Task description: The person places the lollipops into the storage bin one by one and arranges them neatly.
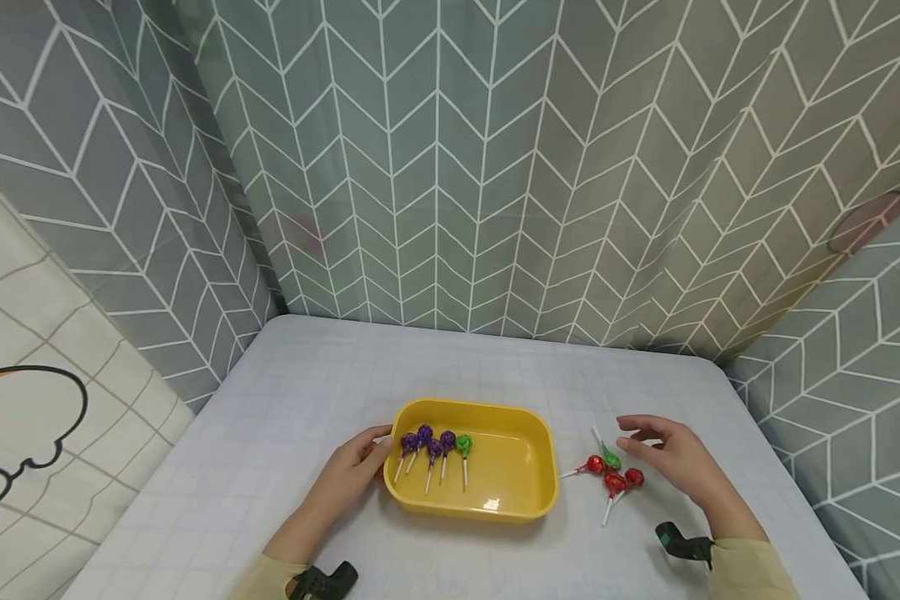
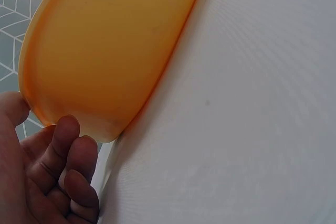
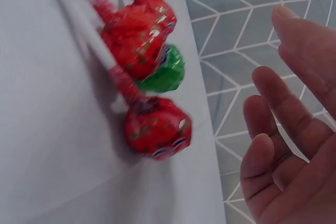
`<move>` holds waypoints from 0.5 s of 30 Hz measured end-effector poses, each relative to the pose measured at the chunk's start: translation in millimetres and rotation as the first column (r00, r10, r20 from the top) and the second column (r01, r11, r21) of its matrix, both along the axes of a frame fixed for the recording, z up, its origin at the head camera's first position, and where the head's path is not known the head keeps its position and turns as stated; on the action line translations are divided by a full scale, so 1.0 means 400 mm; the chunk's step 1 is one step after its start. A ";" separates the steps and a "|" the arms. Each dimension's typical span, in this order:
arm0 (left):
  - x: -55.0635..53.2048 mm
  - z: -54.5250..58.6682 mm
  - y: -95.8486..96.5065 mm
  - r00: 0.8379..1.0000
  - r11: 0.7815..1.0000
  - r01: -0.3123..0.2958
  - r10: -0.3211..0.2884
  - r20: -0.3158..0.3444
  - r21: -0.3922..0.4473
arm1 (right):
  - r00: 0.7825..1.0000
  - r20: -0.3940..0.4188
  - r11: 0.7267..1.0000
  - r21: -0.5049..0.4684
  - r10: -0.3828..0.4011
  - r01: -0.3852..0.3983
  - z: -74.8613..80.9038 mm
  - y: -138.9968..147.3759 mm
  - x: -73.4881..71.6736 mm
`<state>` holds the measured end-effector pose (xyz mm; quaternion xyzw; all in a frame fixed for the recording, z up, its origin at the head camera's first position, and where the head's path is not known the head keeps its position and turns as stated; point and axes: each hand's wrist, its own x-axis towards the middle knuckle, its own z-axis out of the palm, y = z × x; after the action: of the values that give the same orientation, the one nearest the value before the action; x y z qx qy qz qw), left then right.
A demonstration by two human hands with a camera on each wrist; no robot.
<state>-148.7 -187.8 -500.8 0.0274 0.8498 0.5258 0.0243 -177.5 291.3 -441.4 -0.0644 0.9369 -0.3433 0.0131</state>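
My left hand (image 1: 354,467) holds the left end of a yellow plastic tray (image 1: 513,454), its thumb at the rim and the other fingers curled against the outer wall. Inside the tray, several purple lollipops (image 1: 434,450) lie at the left, with one green lollipop (image 1: 463,445) beside them. To the tray's right is a small pile on the table: three red lollipops (image 3: 159,129) and one green lollipop (image 3: 167,72). Just right of that pile hovers my right hand (image 1: 675,457), fingers loosely bent and parted from the thumb, with nothing between them.
A white cloth covers the table (image 1: 330,358). Grey curtains (image 1: 450,167) with a white chevron pattern hang behind it and at both sides. Each wrist carries a small black camera, such as the left wrist camera (image 1: 322,582).
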 end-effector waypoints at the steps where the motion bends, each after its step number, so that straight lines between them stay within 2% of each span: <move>1: 0.000 0.000 0.000 1.000 1.000 -0.001 0.001 0.000 0.000 | 1.000 0.009 1.000 0.002 0.000 0.000 -0.004 0.003 0.000; 11: 0.000 -0.001 0.000 1.000 1.000 -0.004 0.004 -0.005 -0.001 | 1.000 0.016 1.000 0.027 0.007 -0.008 -0.035 0.026 -0.003; 15: -0.001 -0.002 -0.001 1.000 1.000 -0.002 0.002 -0.012 -0.006 | 0.999 0.043 0.999 0.032 -0.003 0.001 -0.041 0.031 -0.003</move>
<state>-149.3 -188.0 -501.7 0.0296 0.8517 0.5229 0.0187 -178.8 303.8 -457.7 -0.0559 0.9419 -0.3296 0.0339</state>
